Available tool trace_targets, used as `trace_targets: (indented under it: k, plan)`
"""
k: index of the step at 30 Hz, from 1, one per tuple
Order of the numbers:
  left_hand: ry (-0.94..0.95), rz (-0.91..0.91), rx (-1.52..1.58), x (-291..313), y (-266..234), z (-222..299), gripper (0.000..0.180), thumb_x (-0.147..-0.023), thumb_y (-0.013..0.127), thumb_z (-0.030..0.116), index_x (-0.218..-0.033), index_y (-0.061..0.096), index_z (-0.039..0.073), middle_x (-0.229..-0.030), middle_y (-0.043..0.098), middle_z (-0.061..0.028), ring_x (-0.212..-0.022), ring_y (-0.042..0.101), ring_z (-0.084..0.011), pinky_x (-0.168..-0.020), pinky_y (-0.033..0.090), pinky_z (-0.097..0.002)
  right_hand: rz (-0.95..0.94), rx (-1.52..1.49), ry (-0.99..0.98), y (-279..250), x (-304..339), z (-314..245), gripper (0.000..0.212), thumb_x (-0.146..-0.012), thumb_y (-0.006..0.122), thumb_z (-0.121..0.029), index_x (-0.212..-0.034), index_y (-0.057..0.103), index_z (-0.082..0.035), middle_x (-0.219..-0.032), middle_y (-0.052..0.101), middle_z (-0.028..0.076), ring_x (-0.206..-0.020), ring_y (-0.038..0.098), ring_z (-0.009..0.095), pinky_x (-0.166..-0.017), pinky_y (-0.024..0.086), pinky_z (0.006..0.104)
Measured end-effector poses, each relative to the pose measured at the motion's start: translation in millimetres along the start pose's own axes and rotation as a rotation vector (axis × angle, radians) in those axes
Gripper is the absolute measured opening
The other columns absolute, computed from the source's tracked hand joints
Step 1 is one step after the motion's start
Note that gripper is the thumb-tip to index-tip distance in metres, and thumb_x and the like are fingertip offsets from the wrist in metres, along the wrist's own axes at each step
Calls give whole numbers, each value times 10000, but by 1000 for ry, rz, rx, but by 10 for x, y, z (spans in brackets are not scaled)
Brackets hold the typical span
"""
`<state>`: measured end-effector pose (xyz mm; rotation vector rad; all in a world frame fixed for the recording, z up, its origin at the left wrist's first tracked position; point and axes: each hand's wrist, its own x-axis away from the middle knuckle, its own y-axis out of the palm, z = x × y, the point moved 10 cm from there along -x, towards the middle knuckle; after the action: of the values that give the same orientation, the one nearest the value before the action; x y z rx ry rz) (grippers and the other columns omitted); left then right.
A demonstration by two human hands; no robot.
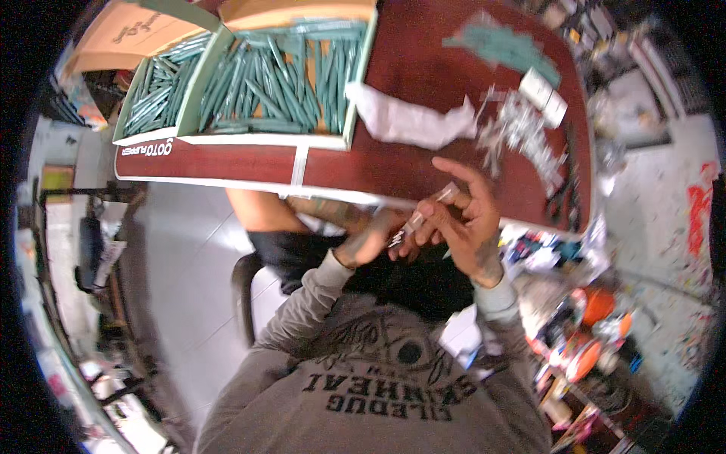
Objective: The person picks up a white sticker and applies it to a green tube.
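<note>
Between my hands, just off the near edge of the table, is a narrow pale strip (414,222), partly see-through, tilted up to the right. My right hand (475,227) pinches its upper part between thumb and fingers, with the index finger stretched out away from it. My left hand (372,237) is closed about the lower end; it is blurred, and its fingertips are partly hidden. Past my right hand lies a loose heap of small clear plastic pieces (522,136). A crumpled white cloth-like piece (412,119) lies to the left of that heap.
Two open cardboard boxes (261,139) of slim green pen-like sticks stand at the far left of the dark red table (234,160). More green sticks (503,49) lie at the far right, near a small white box (543,97). Dark items (563,193) line the right edge.
</note>
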<state>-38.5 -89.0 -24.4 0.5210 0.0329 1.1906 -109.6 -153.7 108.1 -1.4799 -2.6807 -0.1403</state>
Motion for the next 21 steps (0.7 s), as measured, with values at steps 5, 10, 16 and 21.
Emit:
trace_targets:
  k: [5, 10, 16, 21]
  plan:
    - [70, 183, 51, 794, -120, 200, 753, -975, 246, 647, -993, 642, 7, -822, 630, -59, -698, 583, -130, -604, 440, -248, -10, -58, 14, 163, 332, 589, 320, -925, 695, -124, -1180, 537, -12, -794, 676, 71, -606, 635, 113, -566, 509, 240]
    - [17, 471, -290, 1019, -173, 264, 282, -958, 660, 286, -1048, 636, 20, -903, 643, -45, -769, 577, -84, -662, 461, -234, -36, -115, -6, 129, 432, 745, 260, -908, 701, -57, -1099, 544, 25, -887, 679, 101, -652, 658, 114, -577, 529, 239]
    - [6, 340, -329, 808, -30, 444, 230, -911, 729, 193, -1037, 650, 17, -919, 663, -29, -794, 608, -81, -721, 488, -237, -54, -188, -65, -19, 487, 769, 152, -903, 709, -66, -968, 595, 9, -856, 636, 74, -679, 650, 98, -562, 531, 231]
    - [72, 317, -479, 626, 114, 554, 123, -904, 713, 76, -990, 661, 4, -876, 649, -17, -786, 588, -71, -722, 478, -231, 1, -148, -150, -96, 494, 756, 136, -914, 699, -84, -973, 620, 9, -905, 654, 85, -685, 646, 91, -555, 527, 225]
